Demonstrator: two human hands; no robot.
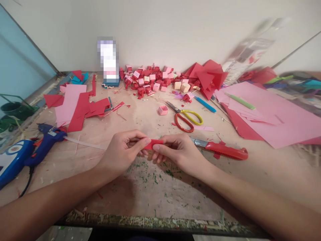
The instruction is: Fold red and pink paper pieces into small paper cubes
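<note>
My left hand (124, 152) and my right hand (177, 150) meet over the middle of the worn table (150, 187). Both pinch a small red paper strip (153, 144) between thumbs and fingertips. Only its middle shows; the ends are hidden by my fingers. A red utility knife (222, 149) lies just right of my right hand. Scissors with a red and a yellow handle (187, 118) lie beyond my hands, next to a single pink paper cube (163, 110).
A heap of small red and pink paper cubes (150, 80) lies by the wall. Red and pink paper pieces (77, 105) lie at left, large pink sheets (265, 115) at right. A blue glue gun (46, 140) rests at the left edge. A blue pen (205, 104) is near the scissors.
</note>
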